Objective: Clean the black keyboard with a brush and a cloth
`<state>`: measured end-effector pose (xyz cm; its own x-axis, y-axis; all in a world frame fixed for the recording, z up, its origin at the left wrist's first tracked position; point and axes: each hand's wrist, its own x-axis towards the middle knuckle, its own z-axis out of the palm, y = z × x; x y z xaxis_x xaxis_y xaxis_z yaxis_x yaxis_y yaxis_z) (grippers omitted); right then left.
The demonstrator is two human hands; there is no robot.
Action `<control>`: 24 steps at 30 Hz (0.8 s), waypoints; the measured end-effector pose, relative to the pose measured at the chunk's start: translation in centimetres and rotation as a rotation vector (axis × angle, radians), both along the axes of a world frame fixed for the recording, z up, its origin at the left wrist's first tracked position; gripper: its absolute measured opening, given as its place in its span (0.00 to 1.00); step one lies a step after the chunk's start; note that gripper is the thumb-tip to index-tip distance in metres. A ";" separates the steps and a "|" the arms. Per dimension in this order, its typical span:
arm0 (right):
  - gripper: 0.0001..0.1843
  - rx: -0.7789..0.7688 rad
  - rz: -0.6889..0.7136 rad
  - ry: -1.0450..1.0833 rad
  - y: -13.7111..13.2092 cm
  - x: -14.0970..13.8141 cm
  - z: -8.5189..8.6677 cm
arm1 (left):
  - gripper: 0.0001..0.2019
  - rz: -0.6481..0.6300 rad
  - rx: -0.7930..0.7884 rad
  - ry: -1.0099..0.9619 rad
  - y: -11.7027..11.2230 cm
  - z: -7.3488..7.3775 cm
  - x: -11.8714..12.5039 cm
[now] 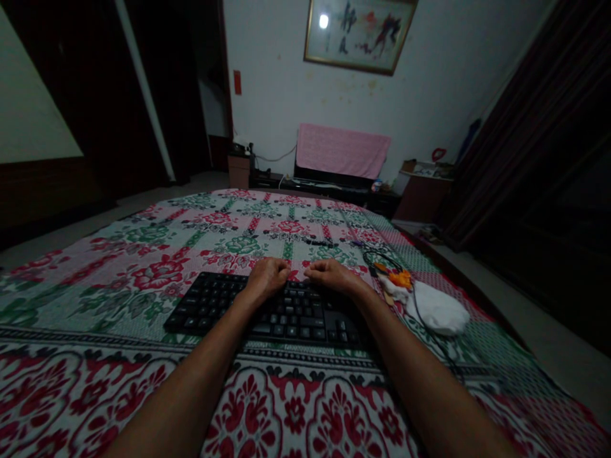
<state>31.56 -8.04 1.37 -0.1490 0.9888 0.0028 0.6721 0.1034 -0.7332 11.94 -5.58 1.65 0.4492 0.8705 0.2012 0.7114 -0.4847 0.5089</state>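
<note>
A black keyboard (296,312) lies flat on a flowered bed cover (157,273) in front of me. Over its far edge, near the middle, is my left hand (268,275), fingers curled in and thumb side toward the right. My right hand (333,273) faces it across a small gap, with its fingers also pinched together above the far edge. Whatever sits in either hand, if anything, is too small or hidden to name. Both forearms reach across the keyboard and cover some of its keys.
To the right lie a white cloth bundle (436,308), an orange item (400,278) and a dark cable (382,254). Beyond the bed, a pink towel (342,151) covers a screen on a low stand. A framed picture (360,33) hangs on the wall; a dark curtain (501,127) is at right.
</note>
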 end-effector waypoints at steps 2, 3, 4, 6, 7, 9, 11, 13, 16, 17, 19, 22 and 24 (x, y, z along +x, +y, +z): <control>0.12 0.058 -0.108 -0.141 1.2 0.0 0.1 | 0.14 0.049 0.035 0.064 0.0 0.2 -0.4; 0.13 0.099 -0.174 -0.224 2.0 0.0 0.1 | 0.14 0.067 0.037 0.094 0.0 0.3 -0.6; 0.14 0.137 -0.231 -0.304 2.7 0.0 0.1 | 0.14 0.075 0.029 0.120 0.0 0.3 -0.7; 0.18 0.190 -0.282 -0.442 4.4 0.1 0.0 | 0.14 0.069 -0.002 0.146 0.1 0.4 -0.9; 0.19 0.198 -0.286 -0.504 5.2 0.1 -0.1 | 0.14 0.060 -0.017 0.147 0.2 0.3 -0.9; 0.21 0.191 -0.279 -0.612 6.8 0.4 -0.2 | 0.15 0.040 -0.030 0.140 0.5 0.2 -1.0; 0.22 0.168 -0.278 -0.682 8.3 0.7 -0.3 | 0.15 0.031 -0.031 0.127 0.7 0.1 -1.0; 0.22 0.146 -0.284 -0.712 9.4 0.8 -0.3 | 0.14 0.030 -0.034 0.120 0.8 0.0 -1.0; 0.20 0.125 -0.304 -0.735 10.5 0.8 -0.3 | 0.14 0.039 -0.033 0.119 0.7 0.0 -1.0; 0.19 0.124 -0.314 -0.744 10.6 0.7 -0.3 | 0.14 0.044 -0.030 0.120 0.6 0.0 -1.0; 0.18 0.145 -0.338 -0.769 10.5 0.5 -0.4 | 0.14 0.049 -0.026 0.115 0.4 0.1 -1.0; 0.17 0.207 -0.330 -0.812 9.6 0.4 -0.3 | 0.15 0.051 -0.024 0.112 0.3 0.3 -1.0; 0.16 0.249 -0.245 -0.829 8.5 0.7 0.0 | 0.15 0.050 -0.025 0.118 0.3 0.3 -1.0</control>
<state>32.23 0.47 1.33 0.0164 0.9782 0.2070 0.9995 -0.0213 0.0216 10.99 -5.28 1.93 0.4246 0.8964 0.1273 0.7902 -0.4355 0.4313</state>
